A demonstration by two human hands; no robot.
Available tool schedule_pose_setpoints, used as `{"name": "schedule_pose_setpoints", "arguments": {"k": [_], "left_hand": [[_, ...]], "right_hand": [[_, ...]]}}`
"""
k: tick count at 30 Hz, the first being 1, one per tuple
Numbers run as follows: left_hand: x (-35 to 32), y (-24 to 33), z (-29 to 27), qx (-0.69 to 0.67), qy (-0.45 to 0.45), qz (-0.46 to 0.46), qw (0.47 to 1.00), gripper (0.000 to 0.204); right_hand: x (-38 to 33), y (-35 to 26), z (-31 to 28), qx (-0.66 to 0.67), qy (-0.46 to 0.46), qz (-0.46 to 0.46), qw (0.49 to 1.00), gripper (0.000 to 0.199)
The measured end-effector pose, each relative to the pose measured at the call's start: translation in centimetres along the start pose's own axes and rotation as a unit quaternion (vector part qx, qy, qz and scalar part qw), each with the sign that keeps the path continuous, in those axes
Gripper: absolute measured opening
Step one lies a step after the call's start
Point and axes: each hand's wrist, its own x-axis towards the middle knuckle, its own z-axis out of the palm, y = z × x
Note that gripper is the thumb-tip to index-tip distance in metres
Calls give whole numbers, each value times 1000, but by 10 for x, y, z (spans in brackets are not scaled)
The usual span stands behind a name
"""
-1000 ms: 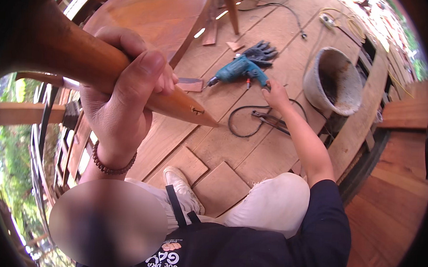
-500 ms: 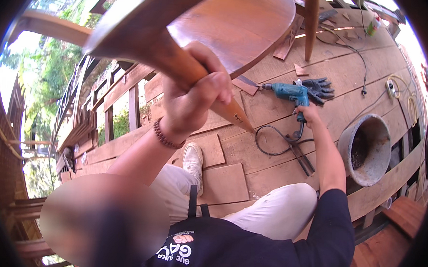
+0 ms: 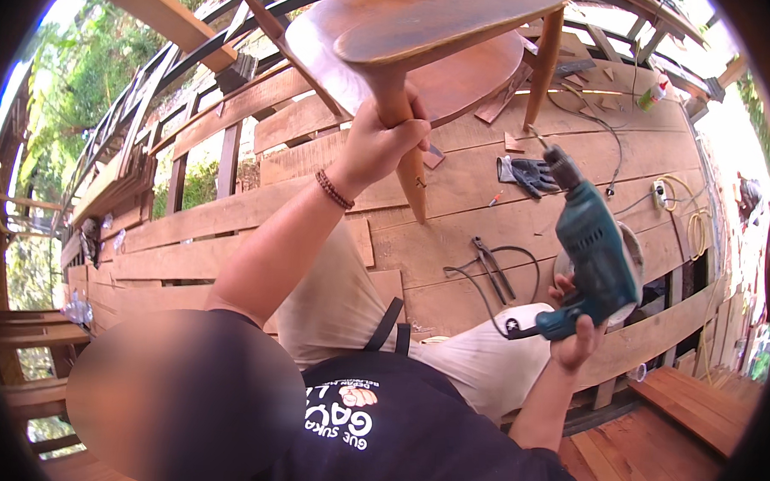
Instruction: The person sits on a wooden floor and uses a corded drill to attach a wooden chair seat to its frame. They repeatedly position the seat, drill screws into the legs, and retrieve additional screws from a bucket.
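Note:
My left hand [image 3: 385, 137] is wrapped round a tapered wooden chair leg [image 3: 415, 188], just below the curved armrest [image 3: 454, 29]. The chair's glossy brown seat [image 3: 487, 69] lies beyond it, and another leg [image 3: 543, 71] stands farther right. In my right hand [image 3: 577, 337] is a teal power drill [image 3: 593, 241], gripped by its handle and raised off the floor. A long bit [image 3: 537, 135] sticks out of its chuck, pointing up and away from me. The drill's cord trails from the handle toward the floor.
Pincers [image 3: 494, 269] with dark handles lie on the plank floor [image 3: 418, 259]. A dark work glove [image 3: 528, 176] is farther off. Behind the drill, a grey bucket [image 3: 632, 251] is partly hidden. An extension socket [image 3: 659, 194] with yellow cable is at the right. Gaps show between planks.
My right hand has lifted the drill off the floor beside the glove and brought it nearer, bit turned upward. My left hand still grips the chair leg, now farther from the camera.

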Motion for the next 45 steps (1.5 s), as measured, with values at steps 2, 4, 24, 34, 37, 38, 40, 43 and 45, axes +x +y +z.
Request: {"name": "schedule_pose_setpoints", "arguments": {"k": [2,4,24,34,37,38,40,43,45], "left_hand": [[-4,5,-7,27,-7,-43,999,11],[-2,15,-11,44,-47,-60,996,21],[25,-82,-57,-225,361,-302,853,85],[37,-94,-51,-304,366,-246,845,65],[36,-103,-60,-291,366,-245,849,65],[36,-107,-64,-281,372,-247,849,65],[37,-104,-60,-278,375,-248,849,65],[36,-99,-54,-289,372,-241,849,65],[36,-97,-53,-291,371,-235,850,65]], "right_hand": [[-7,-32,20,46,-44,72,995,75],[-14,-34,10,19,-69,144,987,75],[-45,-6,42,-5,-83,235,968,73],[-37,-1,45,-4,-92,240,966,70],[-35,0,48,2,-108,248,963,70],[-35,0,48,3,-110,249,962,70],[-34,-1,48,2,-111,247,963,70],[-34,1,50,6,-100,239,966,71],[-34,1,48,3,-100,237,966,71]]}}
